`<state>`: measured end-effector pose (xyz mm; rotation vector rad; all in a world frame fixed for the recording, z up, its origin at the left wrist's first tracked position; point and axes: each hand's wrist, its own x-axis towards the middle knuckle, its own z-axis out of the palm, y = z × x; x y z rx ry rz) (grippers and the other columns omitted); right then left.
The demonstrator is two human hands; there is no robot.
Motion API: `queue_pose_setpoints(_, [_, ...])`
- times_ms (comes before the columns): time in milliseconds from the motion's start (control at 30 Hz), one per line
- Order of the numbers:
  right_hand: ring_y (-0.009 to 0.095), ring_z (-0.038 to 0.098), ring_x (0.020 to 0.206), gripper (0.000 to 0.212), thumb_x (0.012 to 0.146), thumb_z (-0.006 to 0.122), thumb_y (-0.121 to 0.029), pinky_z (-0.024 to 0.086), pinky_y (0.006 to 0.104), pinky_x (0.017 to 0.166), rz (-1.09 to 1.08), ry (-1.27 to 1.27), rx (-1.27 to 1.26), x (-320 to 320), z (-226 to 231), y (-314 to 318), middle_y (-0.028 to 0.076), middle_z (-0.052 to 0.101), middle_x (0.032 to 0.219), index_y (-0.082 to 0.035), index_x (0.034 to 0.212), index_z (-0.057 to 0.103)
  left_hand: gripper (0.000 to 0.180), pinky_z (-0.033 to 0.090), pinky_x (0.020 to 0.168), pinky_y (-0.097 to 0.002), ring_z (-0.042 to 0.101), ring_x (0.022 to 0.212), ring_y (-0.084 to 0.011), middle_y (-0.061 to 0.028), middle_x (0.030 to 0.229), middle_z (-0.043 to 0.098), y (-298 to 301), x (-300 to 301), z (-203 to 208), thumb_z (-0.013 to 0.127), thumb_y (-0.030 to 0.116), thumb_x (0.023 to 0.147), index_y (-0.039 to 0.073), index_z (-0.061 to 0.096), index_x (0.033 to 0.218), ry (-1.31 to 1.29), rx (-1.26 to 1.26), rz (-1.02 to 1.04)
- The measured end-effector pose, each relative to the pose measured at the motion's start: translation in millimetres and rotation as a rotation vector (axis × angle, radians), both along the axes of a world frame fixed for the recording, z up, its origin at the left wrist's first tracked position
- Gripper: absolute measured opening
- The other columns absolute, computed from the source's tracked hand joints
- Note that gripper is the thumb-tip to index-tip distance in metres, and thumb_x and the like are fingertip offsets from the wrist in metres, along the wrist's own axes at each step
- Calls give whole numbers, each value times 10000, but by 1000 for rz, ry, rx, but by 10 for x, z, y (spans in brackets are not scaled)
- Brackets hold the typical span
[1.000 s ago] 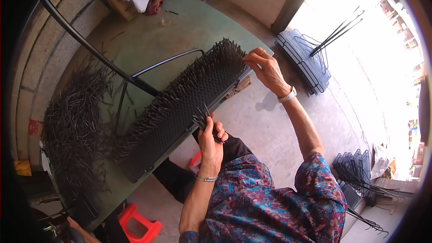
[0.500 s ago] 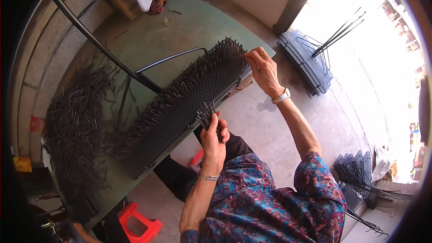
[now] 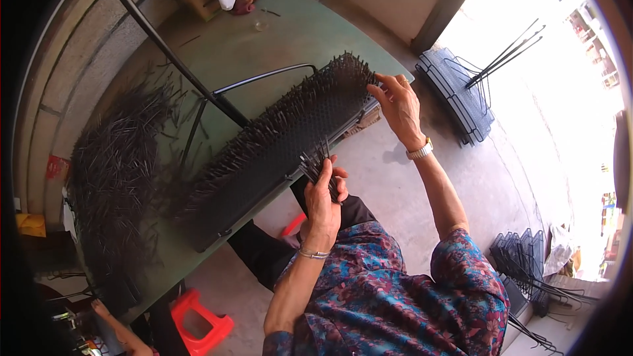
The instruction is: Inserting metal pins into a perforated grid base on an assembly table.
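A long black perforated panel [image 3: 264, 171] lies slanted across the green table [image 3: 297, 26]. Dense upright black bristle sticks [image 3: 290, 109] fill its far side and right end; the near strip shows bare holes. My left hand [image 3: 325, 201] is closed around a bunch of loose black sticks [image 3: 315, 161], just off the panel's near edge. At the panel's right end, my right hand [image 3: 400, 109] has thumb and fingertips bent together against the outermost bristles. Whatever is between those fingertips is too small to make out. A big heap of loose black sticks [image 3: 115, 178] covers the table's left side.
A long black pole [image 3: 151, 33] with a bent brace rises from the panel toward the upper left. Stacked mesh panels [image 3: 455, 95] with rods stand on the floor at right. A red stool [image 3: 198, 323] is below the table. Another person's forearm [image 3: 119, 329] shows at lower left.
The whole view has shifted slightly, moving table and panel a little rightward in it. My right hand stays at the panel's right end, its fingers slightly re-bent. Another person's forearm now shows more at lower left.
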<state>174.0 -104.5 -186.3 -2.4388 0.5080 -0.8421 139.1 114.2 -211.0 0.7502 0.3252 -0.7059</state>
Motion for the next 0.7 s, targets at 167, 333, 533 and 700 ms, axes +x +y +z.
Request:
queue_pose_setpoints(167, [148,621,742,337,892,651,-284,488,292,647,601,284,497,-217,111,422,111,675,922,-2,1076,662,268,331,436,-197,496,568,-69,-59,821,641,2,18,39,607,267,942,36,611,1078,-47,56,7])
queue_pose_setpoints(333, [86,560,695,271,927,611,-256,473,251,625,585,451,719,-220,207,574,18,614,758,8,963,657,268,337,436,-192,550,609,-89,-95,894,668,-14,0,116,594,251,947,36,599,1107,-57,112,-37])
queue_pose_setpoints(533, [89,570,664,233,928,607,-215,475,239,616,606,469,882,-181,250,587,21,592,724,18,925,616,231,326,424,-175,568,627,-80,-109,899,677,37,4,114,601,230,941,38,622,1067,-68,159,-77])
queue_pose_setpoints(700, [113,615,698,194,935,581,-163,506,251,648,651,469,959,-172,224,502,46,617,742,28,969,585,208,288,401,-158,542,613,-52,-103,890,692,17,5,59,630,214,923,28,655,1013,-97,147,-99])
